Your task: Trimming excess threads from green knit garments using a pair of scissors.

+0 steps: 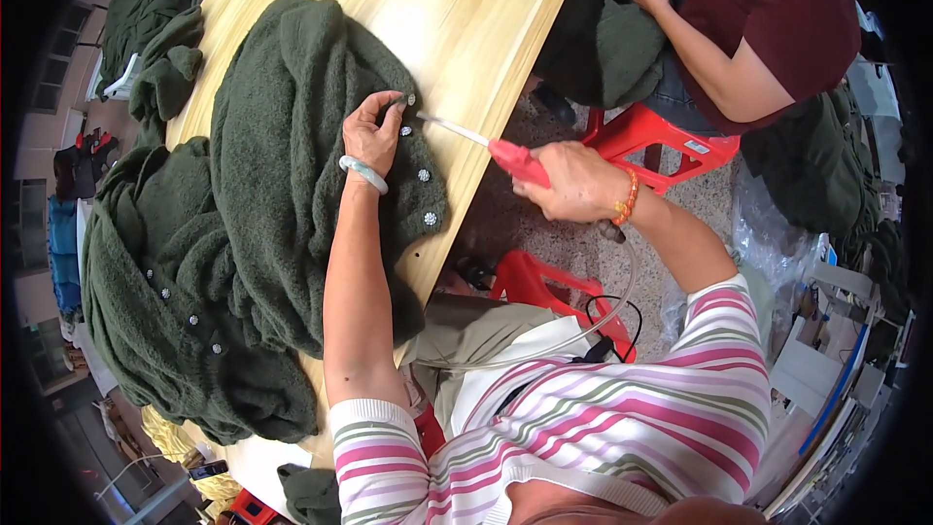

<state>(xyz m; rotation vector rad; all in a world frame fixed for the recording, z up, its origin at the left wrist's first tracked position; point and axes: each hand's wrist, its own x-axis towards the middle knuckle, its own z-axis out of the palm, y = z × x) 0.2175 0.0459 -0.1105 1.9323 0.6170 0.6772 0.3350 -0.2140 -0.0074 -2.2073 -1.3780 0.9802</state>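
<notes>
Across the wooden table (457, 10), I'm pinching the green cardigan's (292, 136) buttoned edge with my left hand (374, 131) while my right hand (573, 180) is gripping a red tool (515, 161), more cardigans (165, 311) waiting.

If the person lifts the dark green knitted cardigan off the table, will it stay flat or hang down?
The cardigan would probably flop: it already lies in soft folds and droops over the table edge. Its thick knit looks fairly heavy, and fuzzy rather than slippery under the left hand.

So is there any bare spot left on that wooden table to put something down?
Yes: the table is bare beyond the green knitted cardigan, up to its far end. A thin strip by its right edge is free too. The left side is crowded with piled green cardigans.
</notes>
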